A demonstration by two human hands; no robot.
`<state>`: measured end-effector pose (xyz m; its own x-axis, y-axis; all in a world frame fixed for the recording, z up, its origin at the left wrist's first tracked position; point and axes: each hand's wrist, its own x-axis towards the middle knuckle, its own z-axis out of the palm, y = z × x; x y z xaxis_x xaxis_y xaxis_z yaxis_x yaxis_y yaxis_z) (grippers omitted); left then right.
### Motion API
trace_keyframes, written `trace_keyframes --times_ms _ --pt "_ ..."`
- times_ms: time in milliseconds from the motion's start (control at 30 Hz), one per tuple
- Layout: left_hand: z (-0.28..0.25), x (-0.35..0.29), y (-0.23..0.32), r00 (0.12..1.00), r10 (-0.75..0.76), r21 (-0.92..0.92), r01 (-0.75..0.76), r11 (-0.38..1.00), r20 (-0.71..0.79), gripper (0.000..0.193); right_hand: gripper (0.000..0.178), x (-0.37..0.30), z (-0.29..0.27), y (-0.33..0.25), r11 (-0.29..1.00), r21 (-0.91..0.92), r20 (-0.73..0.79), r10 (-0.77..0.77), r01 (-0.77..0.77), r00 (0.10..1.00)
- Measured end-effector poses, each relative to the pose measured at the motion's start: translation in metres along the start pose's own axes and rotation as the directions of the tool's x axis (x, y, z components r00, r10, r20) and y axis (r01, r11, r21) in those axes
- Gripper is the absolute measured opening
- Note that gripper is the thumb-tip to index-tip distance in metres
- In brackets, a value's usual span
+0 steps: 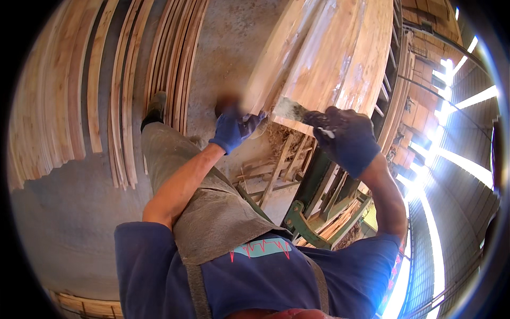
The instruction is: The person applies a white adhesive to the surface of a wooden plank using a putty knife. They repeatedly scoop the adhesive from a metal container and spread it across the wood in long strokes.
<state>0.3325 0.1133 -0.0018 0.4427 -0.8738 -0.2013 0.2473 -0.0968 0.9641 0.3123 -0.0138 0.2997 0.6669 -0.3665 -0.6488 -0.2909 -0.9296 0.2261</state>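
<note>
The right hand [348, 139], in a dark blue glove, is closed around the handle of a putty knife [291, 110], whose pale, smeared blade points left and lies against the near end of a stack of wooden boards [329, 53]. The left hand [232, 127], also gloved in blue, grips the lower left corner of that same stack, fingers curled over the edge just beside the blade. The boards are light-coloured, streaked with whitish filler, and rest on a green metal frame [305, 223] with loose offcuts and slats lying under and through it.

Below the hands, a grey apron [218, 212] hangs over a blue shirt, and one booted foot [154, 109] stands on the concrete floor [79, 212]. To the left, long thin wood strips [122, 80] lie in rows across the floor. At the far right, bright light comes through gaps in a corrugated wall [457, 175].
</note>
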Motion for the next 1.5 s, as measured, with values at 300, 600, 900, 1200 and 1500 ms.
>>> trace_keyframes --times_ms 300,600,900,1200,1500 --pt "0.005 -0.007 -0.020 0.994 0.106 0.154 -0.099 0.983 -0.038 0.033 0.016 0.004 0.009 -0.035 0.888 -0.460 0.184 0.080 0.014 0.980" --pt "0.020 -0.006 -0.034 0.997 0.050 -0.252 -0.063 0.966 -0.059 0.035 0.015 0.005 0.019 -0.047 0.896 -0.403 0.293 -0.065 0.184 0.954" --pt "0.005 -0.012 -0.017 0.998 0.067 0.036 -0.067 0.997 -0.018 0.051 0.019 0.021 0.002 -0.079 0.943 -0.326 0.460 0.098 0.066 0.883" --pt "0.006 -0.010 0.010 0.980 0.122 -0.034 -0.118 0.992 0.156 0.024 0.019 -0.043 0.016 0.082 0.749 -0.292 -0.266 0.533 -0.594 0.803" --pt "0.020 -0.050 0.023 0.793 -0.063 0.099 0.003 0.995 0.606 0.038 0.040 -0.199 0.240 0.027 -0.280 0.935 0.204 0.926 0.217 0.318"
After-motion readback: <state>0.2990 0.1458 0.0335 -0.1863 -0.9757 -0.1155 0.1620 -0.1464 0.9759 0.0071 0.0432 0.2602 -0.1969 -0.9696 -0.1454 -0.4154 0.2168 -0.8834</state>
